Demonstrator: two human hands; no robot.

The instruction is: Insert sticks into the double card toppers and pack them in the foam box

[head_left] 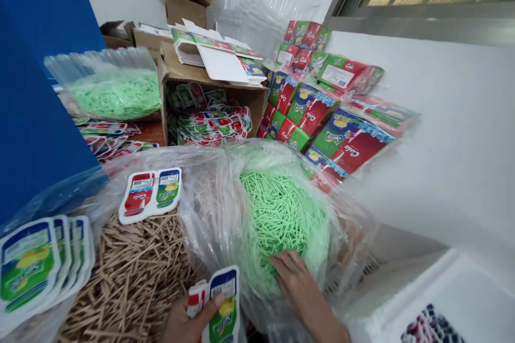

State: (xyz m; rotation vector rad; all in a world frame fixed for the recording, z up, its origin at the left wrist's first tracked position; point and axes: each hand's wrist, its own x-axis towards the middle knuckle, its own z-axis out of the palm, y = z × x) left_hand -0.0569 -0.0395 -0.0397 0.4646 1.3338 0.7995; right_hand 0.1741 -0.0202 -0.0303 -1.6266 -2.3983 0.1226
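My left hand (189,319) holds a flat printed packet (223,305) with green and red halves, thumb pressed on its face, at the bottom middle. My right hand (300,284) reaches into an open clear plastic bag (217,193) and rests on a heap of green sticks (281,214); its fingertips are buried among them, so whether they pinch any is hidden. Left of the bag lies a pile of brown wooden sticks (132,278) with one printed packet (151,193) lying on top.
A stack of the same packets (36,265) sits at the lower left. Behind stand a cardboard box of packets (209,118), another bag of green sticks (112,91), stacked Cola and Sprite cartons (322,112), a blue panel (36,91) and a white wall (450,134).
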